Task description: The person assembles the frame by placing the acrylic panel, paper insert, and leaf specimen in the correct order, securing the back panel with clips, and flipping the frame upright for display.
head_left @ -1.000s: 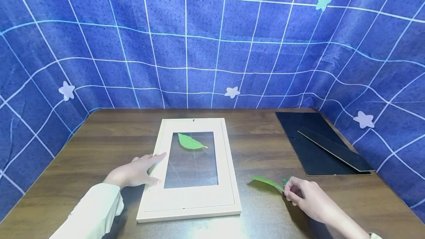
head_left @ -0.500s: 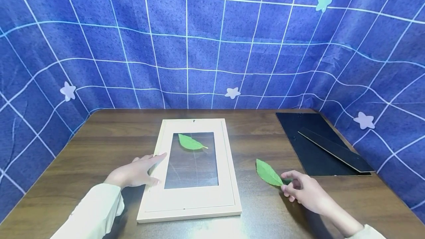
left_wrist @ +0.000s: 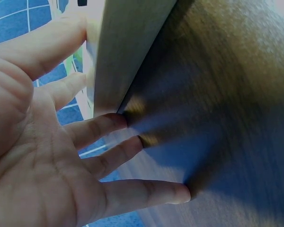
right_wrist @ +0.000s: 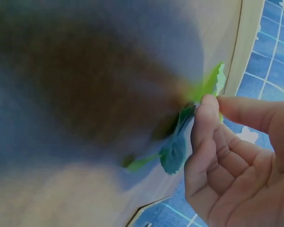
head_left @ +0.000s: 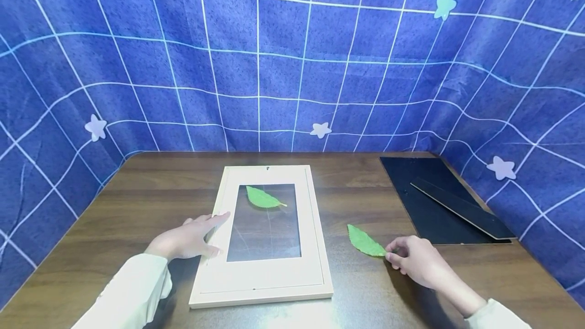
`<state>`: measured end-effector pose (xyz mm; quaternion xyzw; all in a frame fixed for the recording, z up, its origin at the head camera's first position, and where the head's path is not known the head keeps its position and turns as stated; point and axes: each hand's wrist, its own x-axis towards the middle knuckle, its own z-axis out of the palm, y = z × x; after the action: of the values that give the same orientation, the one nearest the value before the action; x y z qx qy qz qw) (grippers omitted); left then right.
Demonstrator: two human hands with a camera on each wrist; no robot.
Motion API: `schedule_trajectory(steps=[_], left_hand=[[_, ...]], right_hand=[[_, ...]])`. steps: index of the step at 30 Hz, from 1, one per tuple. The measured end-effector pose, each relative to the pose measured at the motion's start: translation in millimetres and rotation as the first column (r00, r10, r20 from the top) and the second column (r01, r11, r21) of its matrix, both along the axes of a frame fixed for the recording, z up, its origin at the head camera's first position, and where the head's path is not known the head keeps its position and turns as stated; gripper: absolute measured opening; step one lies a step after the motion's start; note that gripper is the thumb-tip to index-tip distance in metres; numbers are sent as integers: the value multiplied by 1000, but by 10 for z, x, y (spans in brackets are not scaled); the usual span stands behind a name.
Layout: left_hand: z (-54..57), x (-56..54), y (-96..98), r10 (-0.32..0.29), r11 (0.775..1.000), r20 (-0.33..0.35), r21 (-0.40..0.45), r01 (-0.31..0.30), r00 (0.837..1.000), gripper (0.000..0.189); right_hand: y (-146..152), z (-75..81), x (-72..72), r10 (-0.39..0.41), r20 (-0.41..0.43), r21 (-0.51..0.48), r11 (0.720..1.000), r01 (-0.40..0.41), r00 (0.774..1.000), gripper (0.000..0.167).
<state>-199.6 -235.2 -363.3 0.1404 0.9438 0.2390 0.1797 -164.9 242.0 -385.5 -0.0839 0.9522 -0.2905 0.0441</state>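
Observation:
A cream picture frame [head_left: 262, 281] lies flat on the table, with a green leaf [head_left: 263, 198] on its clear pane [head_left: 265, 237]. My left hand [head_left: 189, 237] rests spread at the frame's left edge. In the left wrist view its thumb and index finger reach onto the frame, while other fingertips touch the wood beside its side wall [left_wrist: 125, 52]. To the right of the frame, my right hand [head_left: 418, 263] pinches a second green leaf [head_left: 364, 241] by its stem end, the blade pointing left. In the right wrist view a darker leaf [right_wrist: 174, 153] lies below those fingers.
At the right of the wooden table [head_left: 356, 202] lies a black backing board [head_left: 402, 176], with a narrow black stand strip [head_left: 461, 207] across it. A blue curtain [head_left: 283, 65] with white grid lines and stars hangs behind and along the sides.
The right hand has turned the held leaf from edge-on to face-up, and its fingers have closed in near the stem. The left hand and frame have stayed put.

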Motion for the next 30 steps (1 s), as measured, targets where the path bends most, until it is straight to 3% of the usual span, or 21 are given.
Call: schedule_trajectory(steps=[10, 21, 30], left_hand=[[-8, 20, 3, -6, 999, -5, 35, 6, 1000, 86], [-2, 24, -15, -13, 1000, -12, 28, 13, 1000, 87], [10, 14, -18, -33, 999, -30, 2, 33, 999, 86]], right_hand=[[-74, 97, -25, -34, -54, 186, 982, 43, 998, 8], [-266, 273, -91, 65, -190, 136, 990, -39, 980, 4], [-637, 388, -157, 104, -227, 103, 991, -82, 968, 4]])
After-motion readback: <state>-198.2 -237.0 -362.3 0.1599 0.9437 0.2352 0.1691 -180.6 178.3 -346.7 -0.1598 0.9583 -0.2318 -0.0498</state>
